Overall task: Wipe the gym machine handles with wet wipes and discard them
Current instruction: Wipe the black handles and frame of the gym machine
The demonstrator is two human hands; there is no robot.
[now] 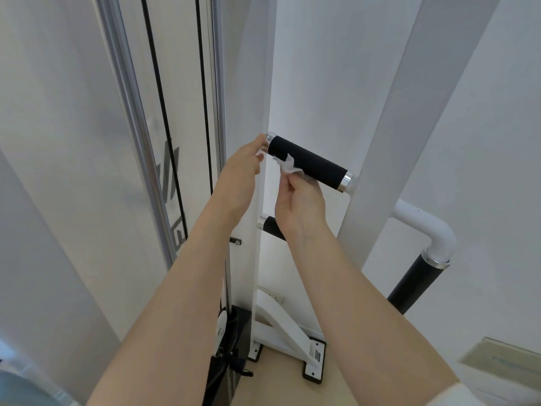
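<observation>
my right hand (pixel 298 200) pinches the wet wipe (pixel 288 166) against the underside of the upper black handle (pixel 307 162), near its free end, to scrub the grip; my left hand (pixel 243 168), fingers straight, touches the chrome cap (pixel 270 141), probably steadying it.

The handle (pixel 307 164) has a matt black, finely textured grip between shiny metal end rings, the wipe (pixel 288 166) is thin crumpled white cloth, and the frame (pixel 377 159) is smooth white-painted metal.
</observation>
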